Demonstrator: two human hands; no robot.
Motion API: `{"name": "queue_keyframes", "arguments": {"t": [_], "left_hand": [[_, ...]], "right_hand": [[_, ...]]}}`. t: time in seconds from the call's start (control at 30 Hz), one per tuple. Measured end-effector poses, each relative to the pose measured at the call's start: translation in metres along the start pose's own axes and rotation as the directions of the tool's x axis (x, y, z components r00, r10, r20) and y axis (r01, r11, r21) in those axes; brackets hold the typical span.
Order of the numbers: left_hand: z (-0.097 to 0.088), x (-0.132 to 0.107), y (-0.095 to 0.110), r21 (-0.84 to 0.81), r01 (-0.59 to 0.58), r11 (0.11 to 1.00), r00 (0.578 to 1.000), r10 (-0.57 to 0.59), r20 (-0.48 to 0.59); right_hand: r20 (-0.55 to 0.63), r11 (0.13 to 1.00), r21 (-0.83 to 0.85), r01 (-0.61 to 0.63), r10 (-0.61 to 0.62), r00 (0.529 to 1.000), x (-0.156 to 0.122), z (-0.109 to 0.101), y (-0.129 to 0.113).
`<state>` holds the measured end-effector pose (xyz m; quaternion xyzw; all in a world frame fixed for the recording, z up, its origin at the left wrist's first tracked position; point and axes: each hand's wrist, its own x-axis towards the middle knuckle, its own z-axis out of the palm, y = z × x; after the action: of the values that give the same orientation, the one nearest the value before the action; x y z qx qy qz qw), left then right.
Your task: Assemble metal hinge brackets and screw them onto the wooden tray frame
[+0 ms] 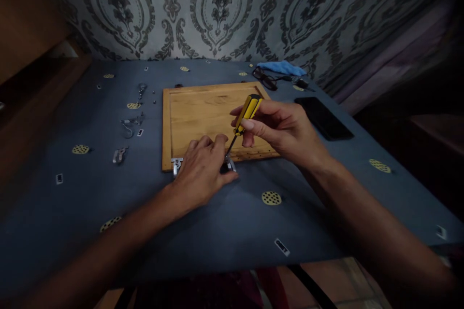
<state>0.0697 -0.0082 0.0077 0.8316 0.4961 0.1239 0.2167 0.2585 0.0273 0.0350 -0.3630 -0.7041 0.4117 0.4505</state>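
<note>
My right hand (286,128) is closed round the yellow and black handle of a screwdriver (248,111), which slants down to the left. Its tip meets the near edge of a framed wooden panel (203,116), at a silver metal fitting (176,165). My left hand (201,169) presses over that fitting, fingers on the panel and thumb along the front side, hiding its middle. Only the two ends of the fitting show, so its exact kind is unclear. The panel lies flat on the blue patterned tablecloth (232,231).
Small metal hardware (136,119) and a silver piece (119,154) lie left of the panel. At the back right are glasses (266,78) and a blue cloth (282,67). A black phone (324,118) lies right of the panel. Patterned fabric (217,9) hangs behind.
</note>
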Motion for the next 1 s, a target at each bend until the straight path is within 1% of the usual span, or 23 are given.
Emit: {"name": "queue_keyframes", "arguments": {"t": [0.13, 0.27, 0.37, 0.5, 0.7, 0.77, 0.9, 0.93, 1.0], "left_hand": [[-0.002, 0.000, 0.002, 0.003, 0.002, 1.000, 1.000, -0.002, 0.015], [-0.004, 0.001, 0.004, -0.004, 0.012, 1.000, 1.000, -0.012, 0.018], [-0.004, 0.001, 0.003, -0.007, 0.006, 1.000, 1.000, -0.006, 0.005], [-0.002, 0.001, 0.002, -0.004, -0.009, 1.000, 1.000, 0.009, -0.016], [-0.002, 0.000, 0.002, 0.003, 0.014, 1.000, 1.000, -0.014, -0.009], [-0.002, 0.000, 0.002, 0.003, 0.010, 1.000, 1.000, -0.010, -0.013], [-0.002, 0.000, 0.003, -0.006, 0.010, 1.000, 1.000, -0.010, 0.005], [-0.003, 0.000, 0.003, -0.008, 0.011, 1.000, 1.000, -0.011, 0.007], [-0.003, 0.000, 0.003, -0.008, 0.009, 1.000, 1.000, -0.009, 0.008]], "right_hand": [[-0.007, 0.999, 0.036, 0.029, -0.029, 1.000, 0.003, 0.006, 0.004], [-0.018, 0.999, 0.045, 0.016, -0.015, 1.000, 0.007, 0.014, 0.007], [-0.051, 0.999, 0.042, 0.011, -0.009, 0.999, 0.009, 0.018, 0.010], [-0.107, 1.000, 0.029, 0.006, -0.003, 0.994, 0.011, 0.021, 0.012], [-0.118, 1.000, 0.030, 0.004, -0.001, 0.993, 0.008, 0.023, 0.009], [-0.157, 0.999, 0.035, 0.024, -0.018, 0.987, 0.004, 0.023, 0.007], [-0.309, 0.996, 0.037, 0.079, -0.064, 0.949, -0.005, 0.023, 0.004], [-0.322, 0.996, 0.037, 0.082, -0.066, 0.945, -0.006, 0.022, 0.004], [-0.310, 0.996, 0.038, 0.079, -0.063, 0.949, -0.008, 0.021, 0.005]]}}
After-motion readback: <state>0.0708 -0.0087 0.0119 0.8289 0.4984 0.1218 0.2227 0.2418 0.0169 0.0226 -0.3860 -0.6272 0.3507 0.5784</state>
